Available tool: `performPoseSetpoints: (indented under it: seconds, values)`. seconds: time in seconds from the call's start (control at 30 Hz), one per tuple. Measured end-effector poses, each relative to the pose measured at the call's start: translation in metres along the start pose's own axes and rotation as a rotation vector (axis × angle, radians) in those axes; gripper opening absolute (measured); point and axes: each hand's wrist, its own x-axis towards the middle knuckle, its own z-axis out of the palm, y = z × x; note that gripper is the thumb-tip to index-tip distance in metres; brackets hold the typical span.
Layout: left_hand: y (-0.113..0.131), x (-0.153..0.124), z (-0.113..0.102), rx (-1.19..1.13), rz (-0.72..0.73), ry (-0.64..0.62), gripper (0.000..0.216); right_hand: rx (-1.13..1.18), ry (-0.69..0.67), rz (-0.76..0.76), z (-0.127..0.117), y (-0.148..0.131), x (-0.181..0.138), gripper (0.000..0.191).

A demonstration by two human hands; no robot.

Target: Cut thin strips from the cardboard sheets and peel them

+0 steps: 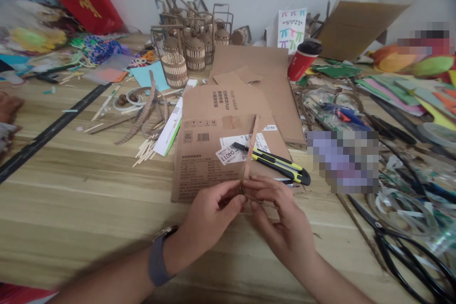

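A narrow cardboard strip (250, 152) is pinched at its lower end between the left hand (210, 216) and the right hand (281, 221), whose fingertips are brought together around it just in front of the flattened cardboard box (210, 152). The strip is held nearly upright and rises over the box's near edge, leaning slightly to the right. Both hands are closed on the strip; a watch (160, 259) is worn on the left wrist.

On the box, just right of the strip, a yellow and black utility knife (276, 161) is laid at an angle. Beyond the box, small cardboard lanterns (188, 42) are grouped near the wall, and a red cup (302, 59) is seen to the box's far right. Left of the box, wooden sticks (146, 149) are scattered on the counter (71, 199). Black scissors (399, 247) are seen well to the right of the box, near the counter's front.
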Motion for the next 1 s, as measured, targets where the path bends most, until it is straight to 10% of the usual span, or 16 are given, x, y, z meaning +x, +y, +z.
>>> performPoseSetpoints:
  seconds: [0.57, 1.0]
  values:
    - [-0.0023, 0.0041, 0.0043, -0.234, -0.065, -0.025, 0.029, -0.121, -0.097, -0.107, 0.0043, -0.0029, -0.0066, 0.027]
    - [-0.0033, 0.0039, 0.0031, -0.285, -0.126, -0.035, 0.030, 0.689, -0.058, 0.454, 0.0072, 0.0023, 0.0033, 0.011]
